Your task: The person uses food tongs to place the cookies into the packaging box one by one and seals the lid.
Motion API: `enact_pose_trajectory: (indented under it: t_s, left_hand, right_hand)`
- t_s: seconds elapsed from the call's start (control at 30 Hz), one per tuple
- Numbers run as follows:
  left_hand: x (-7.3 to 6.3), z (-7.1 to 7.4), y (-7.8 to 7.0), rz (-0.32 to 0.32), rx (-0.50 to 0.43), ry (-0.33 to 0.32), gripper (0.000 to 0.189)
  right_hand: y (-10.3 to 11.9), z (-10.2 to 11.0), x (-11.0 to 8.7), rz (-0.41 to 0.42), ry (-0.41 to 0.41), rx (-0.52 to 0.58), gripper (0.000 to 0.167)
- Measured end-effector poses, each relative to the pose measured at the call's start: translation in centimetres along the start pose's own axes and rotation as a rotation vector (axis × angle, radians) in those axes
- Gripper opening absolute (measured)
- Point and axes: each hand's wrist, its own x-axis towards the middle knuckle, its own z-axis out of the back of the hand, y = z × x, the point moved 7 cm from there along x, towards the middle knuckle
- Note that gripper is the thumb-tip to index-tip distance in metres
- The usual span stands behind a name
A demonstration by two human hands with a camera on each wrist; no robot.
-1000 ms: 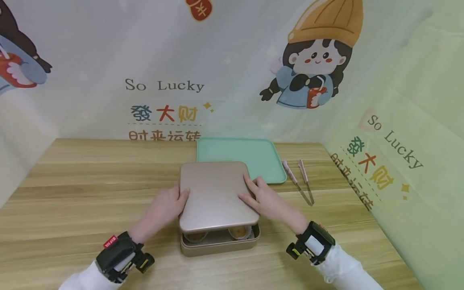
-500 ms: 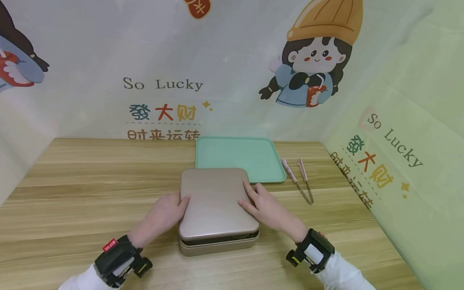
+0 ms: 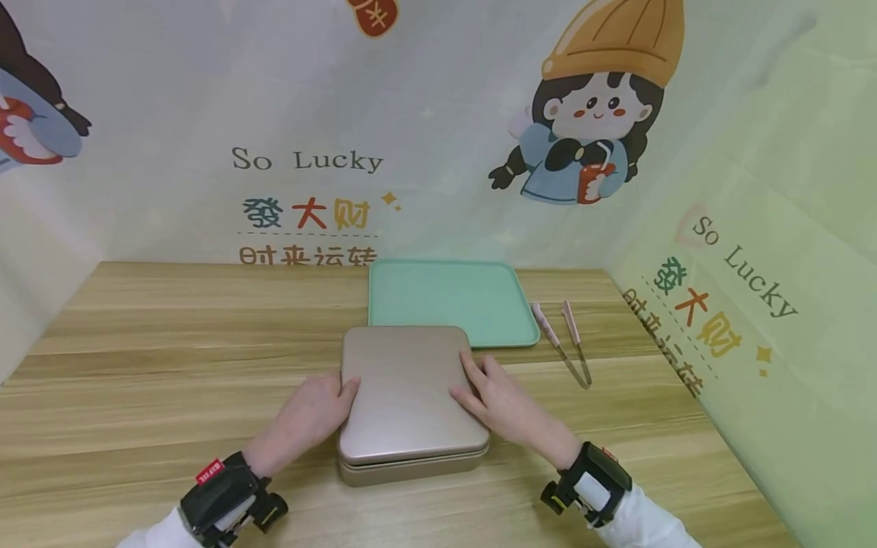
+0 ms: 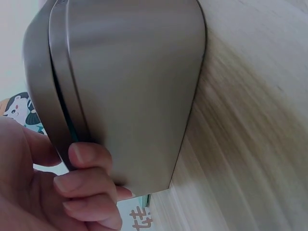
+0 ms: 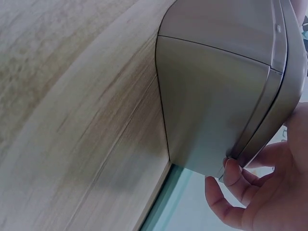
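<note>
A champagne-coloured metal lid (image 3: 411, 392) covers the matching tin box (image 3: 411, 473) in the head view. My left hand (image 3: 314, 411) holds the lid's left side, thumb on top; the left wrist view shows its fingers curled at the rim, beside a thin dark gap between lid and box wall (image 4: 134, 91). On the other side, my right hand (image 3: 514, 407) grips the lid's right edge, thumb and index finger lying on top. In the right wrist view its other fingers bend at the lid rim (image 5: 269, 137). The tin's contents are hidden.
A mint-green tray (image 3: 445, 297) lies behind the tin, its front partly covered by it. To the tray's right lie metal tongs (image 3: 581, 358) with pink handles, spread apart. A printed curtain (image 3: 438, 129) hangs behind the wooden table (image 3: 205, 327).
Both hands have lowered the lid onto the tin. The wide front gap, through which paper-cupped cakes showed, has narrowed to a thin line. Tray and tongs stay in place.
</note>
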Motion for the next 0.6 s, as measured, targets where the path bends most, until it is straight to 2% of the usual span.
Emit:
enact_pose_trajectory:
  t_s: [0.33, 0.6]
  left_hand:
    - [-0.34, -0.22, -0.12, 0.005, 0.064, 0.018, 0.038]
    - [-0.59, -0.45, 0.03, 0.012, 0.019, 0.03, 0.038]
  right_hand:
    - [-0.03, -0.18, -0.32, 0.001, 0.01, 0.009, 0.064]
    - [0.05, -0.22, -0.46, 0.021, 0.006, 0.018, 0.064]
